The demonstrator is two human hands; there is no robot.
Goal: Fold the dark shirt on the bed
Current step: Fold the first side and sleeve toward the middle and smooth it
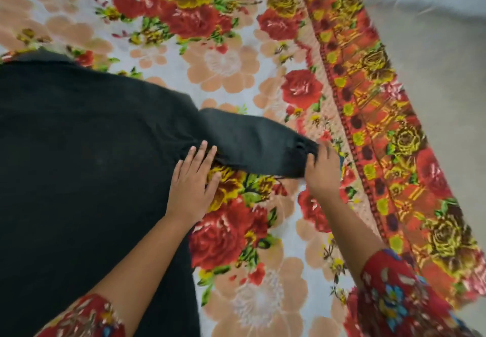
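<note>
The shirt lies spread flat on the bed, filling the left of the view, with its collar at the far edge. One sleeve sticks out to the right across the floral cover.

The step in hand looks like the sleeve fold. The left hand lies flat with its fingers straight. It presses where the sleeve meets the body and pins the cloth there as a hinge. The right hand is at the cuff end. Its fingers are blurred, but they seem curled over the cuff, with the thumb on top, pinching it just clear of the cover.

The fold itself is not yet made, as the sleeve points away from the body. The next move probably calls for carrying the cuff over and inward, across the left hand's line, and laying it flat on the shirt's back. The left hand should hold firm so the body does not drag or bunch. Slack cloth at the armpit, already a little wrinkled, could crease the fold.

No container shows in this view, only the bed and the cloth on it.
</note>
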